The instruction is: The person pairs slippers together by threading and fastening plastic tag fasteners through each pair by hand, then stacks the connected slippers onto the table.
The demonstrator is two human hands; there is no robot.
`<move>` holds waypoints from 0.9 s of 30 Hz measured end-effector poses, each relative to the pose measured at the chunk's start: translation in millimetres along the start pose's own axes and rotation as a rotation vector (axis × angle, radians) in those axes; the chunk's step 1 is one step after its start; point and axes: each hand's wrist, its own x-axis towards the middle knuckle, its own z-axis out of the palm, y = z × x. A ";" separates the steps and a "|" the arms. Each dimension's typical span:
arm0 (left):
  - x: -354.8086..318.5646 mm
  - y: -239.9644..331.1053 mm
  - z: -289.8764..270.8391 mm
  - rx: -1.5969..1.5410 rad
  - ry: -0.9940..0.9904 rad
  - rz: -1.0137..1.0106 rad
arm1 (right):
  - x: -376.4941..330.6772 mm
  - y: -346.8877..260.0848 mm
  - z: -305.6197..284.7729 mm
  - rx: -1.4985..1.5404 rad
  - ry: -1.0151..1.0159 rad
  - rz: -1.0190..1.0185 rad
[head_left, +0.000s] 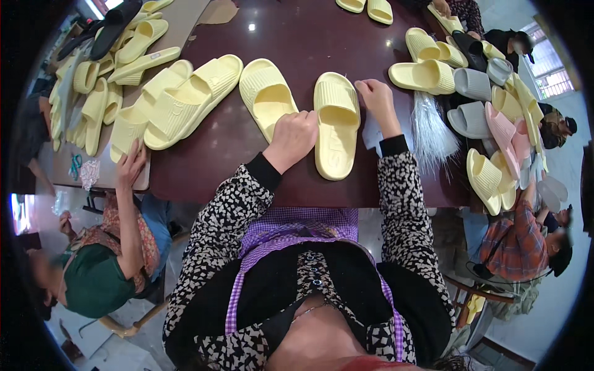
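Observation:
A pale yellow slipper (336, 133) lies sole down in front of me, its toe end pointing away. My left hand (293, 139) is closed in a fist against its left edge, between it and a second yellow slipper (267, 93). On the other side, my right hand (377, 102) is pinched closed beside the slipper's ribbed strap. Whatever the fingers of either hand hold is too thin or hidden to make out. A bundle of thin clear strands (433, 133) lies to the right of my right hand.
Yellow slippers (192, 102) lie to the left, where a co-worker's hand (131, 164) touches one. Grey slippers (471, 83), a pink slipper (502, 133) and more yellow ones crowd the right side. The dark red table (297, 37) has its near edge at my apron. Teal scissors (75, 166) lie far left.

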 end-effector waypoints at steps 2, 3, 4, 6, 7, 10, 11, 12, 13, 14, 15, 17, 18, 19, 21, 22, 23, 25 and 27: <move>1.3 -3.6 -0.1 0.038 0.027 0.023 | 16.8 -6.1 6.3 -0.064 -0.079 0.047; 2.6 -5.4 -0.2 0.047 0.038 0.009 | 24.7 -9.5 8.4 -0.132 -0.147 0.106; 3.7 -7.6 0.1 0.053 0.011 0.020 | 31.2 -10.5 11.7 -0.200 -0.216 0.164; 5.3 -12.6 -0.6 0.061 -0.042 0.042 | 37.7 -4.5 17.4 -0.192 -0.218 0.115; 5.6 -15.5 -1.6 0.068 -0.031 0.030 | 39.6 1.6 21.1 -0.183 -0.211 0.086; 6.5 -22.6 -0.5 -0.018 0.059 0.041 | 39.0 15.3 35.3 -0.165 -0.153 -0.005; 6.6 -25.3 0.0 -0.018 0.068 0.036 | 37.2 16.0 36.6 -0.152 -0.094 -0.058; 6.1 -28.6 0.1 -0.079 0.098 0.017 | 38.6 16.4 36.8 -0.139 -0.035 -0.111; 5.6 -31.9 0.2 -0.140 0.129 -0.001 | 42.9 16.5 35.8 -0.145 -0.035 -0.117; 4.2 -34.6 0.5 -0.202 0.155 -0.020 | 45.0 13.0 34.5 -0.090 -0.032 -0.095; 3.4 -37.0 1.2 -0.205 0.158 -0.022 | 47.4 9.4 32.8 -0.035 -0.029 -0.074; 4.4 -41.5 -1.5 -0.216 0.095 -0.018 | 55.4 -4.4 29.5 0.020 -0.025 -0.056; 4.8 -43.3 -3.0 -0.220 0.063 -0.017 | 63.1 -13.6 30.1 0.117 -0.039 -0.053; 6.1 -43.3 -3.3 -0.222 0.066 -0.016 | 70.4 -23.4 29.1 0.211 -0.051 -0.047; 6.0 -43.3 -3.9 -0.247 0.041 -0.006 | 78.9 -46.3 31.9 0.308 -0.072 -0.045; 5.0 -44.0 -4.2 -0.256 0.031 -0.005 | 81.6 -61.8 34.9 0.365 -0.161 -0.029; 4.1 -45.0 -4.1 -0.251 0.035 -0.015 | 83.4 -77.4 39.1 0.421 -0.252 -0.012; 4.3 -44.6 -4.3 -0.251 0.055 -0.001 | 88.8 -94.9 49.4 0.475 -0.352 0.000; 4.4 -45.5 -3.9 -0.248 0.068 -0.006 | 95.9 -107.6 62.3 0.438 -0.479 -0.067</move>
